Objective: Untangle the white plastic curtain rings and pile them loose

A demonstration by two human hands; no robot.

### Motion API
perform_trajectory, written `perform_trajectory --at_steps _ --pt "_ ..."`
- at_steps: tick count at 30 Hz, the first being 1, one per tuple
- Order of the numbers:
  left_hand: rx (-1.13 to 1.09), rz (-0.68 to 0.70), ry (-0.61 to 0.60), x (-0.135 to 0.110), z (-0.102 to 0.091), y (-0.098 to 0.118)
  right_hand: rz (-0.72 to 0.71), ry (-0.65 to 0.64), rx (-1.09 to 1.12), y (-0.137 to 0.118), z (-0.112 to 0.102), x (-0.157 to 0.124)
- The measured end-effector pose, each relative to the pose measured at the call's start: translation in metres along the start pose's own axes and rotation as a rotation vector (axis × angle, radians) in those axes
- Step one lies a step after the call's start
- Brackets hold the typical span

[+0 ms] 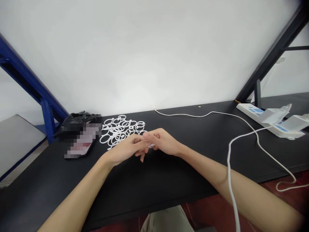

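Observation:
My left hand (pixel 129 146) and my right hand (pixel 164 141) meet above the black table, fingertips touching and overlapping. The right fingers are pinched on a small white piece (pixel 152 146), mostly covered by the fingers, so its full shape is hidden. My left thumb and fingers press in at the same spot; what they grip is hidden, and one left fingertip points down. Just behind my left hand lies a loose pile of thin white rings (pixel 117 129), each with a small knob, some overlapping.
A black plastic bag (pixel 79 119) and a pixelated flat object (pixel 84 141) lie at left. White cables (pixel 229 170) loop across the right side, one passing over my right forearm. White devices with blue panels (pixel 272 120) stand at far right. Slanted blue and black frames flank the table (pixel 154 187).

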State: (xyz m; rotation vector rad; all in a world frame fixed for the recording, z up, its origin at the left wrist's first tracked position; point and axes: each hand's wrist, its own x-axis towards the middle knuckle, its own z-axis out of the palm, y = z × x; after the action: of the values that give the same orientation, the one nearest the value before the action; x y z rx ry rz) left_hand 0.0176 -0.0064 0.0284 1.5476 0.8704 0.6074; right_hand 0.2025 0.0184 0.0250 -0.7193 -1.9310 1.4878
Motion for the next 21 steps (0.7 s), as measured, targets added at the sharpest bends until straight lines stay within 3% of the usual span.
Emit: perform_trajectory --at_steps 3,6,8,12,14,17,21 --pt "-0.050 0.105 0.012 0.001 0.002 0.001 -0.021 -0.015 0.158 0.002 0.003 0.001" --pt "0.007 0.122 0.066 0.002 0.001 0.005 -0.013 0.010 0.108 0.003 0.001 0.002" --pt "0.110 0.117 0.197 0.004 -0.002 0.007 -0.011 0.119 -0.059 0.003 -0.003 0.003" --pt "0.488 0.086 0.602 0.006 -0.017 0.003 0.055 0.437 -0.550 0.004 -0.016 0.004" --pt "0.702 0.096 0.712 0.007 -0.026 -0.002 0.122 0.509 -0.767 0.006 -0.022 0.005" --pt "0.912 0.137 0.705 0.008 -0.033 -0.011 0.223 0.518 -0.998 0.011 -0.028 0.005" --pt "1.009 0.199 0.517 0.010 -0.025 -0.020 0.282 0.528 -1.113 0.015 -0.030 0.005"
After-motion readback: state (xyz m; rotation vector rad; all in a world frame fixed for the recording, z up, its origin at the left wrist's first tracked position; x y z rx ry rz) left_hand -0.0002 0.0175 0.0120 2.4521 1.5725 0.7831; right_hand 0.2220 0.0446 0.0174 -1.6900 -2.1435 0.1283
